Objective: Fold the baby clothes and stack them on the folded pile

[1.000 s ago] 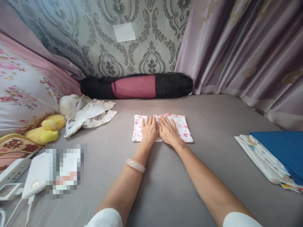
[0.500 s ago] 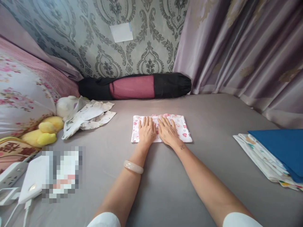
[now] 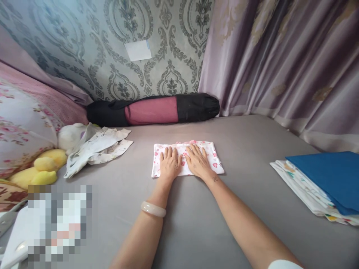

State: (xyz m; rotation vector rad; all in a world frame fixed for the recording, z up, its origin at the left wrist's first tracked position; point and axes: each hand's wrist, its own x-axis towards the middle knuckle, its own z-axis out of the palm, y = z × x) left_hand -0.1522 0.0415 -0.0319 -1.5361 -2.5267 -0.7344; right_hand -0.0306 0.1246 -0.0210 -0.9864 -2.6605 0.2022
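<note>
A folded white cloth with pink hearts and flowers (image 3: 215, 164) lies flat on the grey bed sheet (image 3: 241, 142). On its left half rests my left hand (image 3: 170, 163), palm down with the fingers stretched out. My right hand (image 3: 198, 160) presses flat on the middle and right part, fingers slightly spread. Neither hand grips the fabric. Part of the cloth is hidden beneath both palms, and a pink ruffled bit shows along its far edge.
Stacked folded cloths with a blue one on top (image 3: 325, 179) lie at right. A black and pink rolled bag (image 3: 151, 110) lies along the wall. At left are a crumpled white cloth (image 3: 98, 145), a yellow plush toy (image 3: 42, 168) and a white device (image 3: 25, 228), partly blurred.
The camera view has tilted and shifted slightly, moving the scene in frame. Both hands stay flat on the cloth, the left slightly farther from the right.
</note>
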